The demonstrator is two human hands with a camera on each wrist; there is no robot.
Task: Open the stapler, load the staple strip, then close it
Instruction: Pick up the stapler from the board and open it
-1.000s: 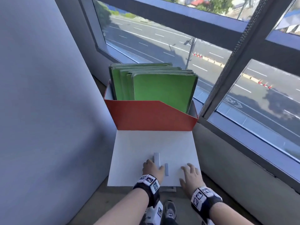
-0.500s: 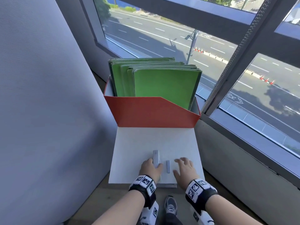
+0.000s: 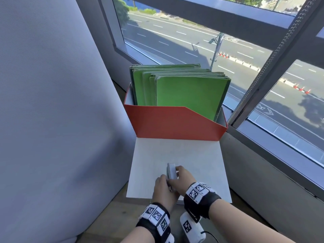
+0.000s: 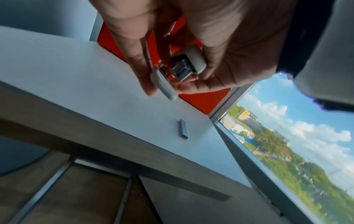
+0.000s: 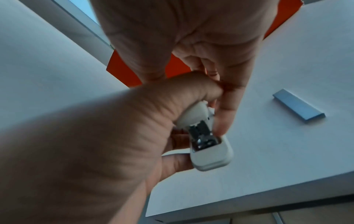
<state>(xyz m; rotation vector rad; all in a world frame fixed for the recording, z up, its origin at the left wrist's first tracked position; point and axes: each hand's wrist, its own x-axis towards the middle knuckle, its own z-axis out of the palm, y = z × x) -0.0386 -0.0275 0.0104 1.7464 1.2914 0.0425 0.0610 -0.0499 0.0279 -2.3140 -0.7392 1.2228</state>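
Both hands hold a small white stapler [image 3: 171, 170] just above the near part of the white table [image 3: 175, 151]. My left hand [image 3: 164, 185] grips its rear end, thumb on top. My right hand [image 3: 181, 173] pinches its front. In the left wrist view the stapler [image 4: 195, 60] has its white cover and base spread apart, with the metal magazine showing between them. In the right wrist view, the stapler [image 5: 210, 154] shows its metal hinge end. The grey staple strip [image 4: 183, 128] [image 5: 298, 107] lies loose on the table beside the hands. The head view does not show it.
An orange file box [image 3: 175, 125] full of green folders [image 3: 187, 95] stands at the table's far edge. A grey curved panel [image 3: 52, 102] rises on the left. A window ledge [image 3: 263, 163] runs along the right. The table's front edge is just under my wrists.
My right hand left the table beside the strip and moved left onto the stapler. The stapler, which lay flat under my left hand, is now lifted and held by both hands.
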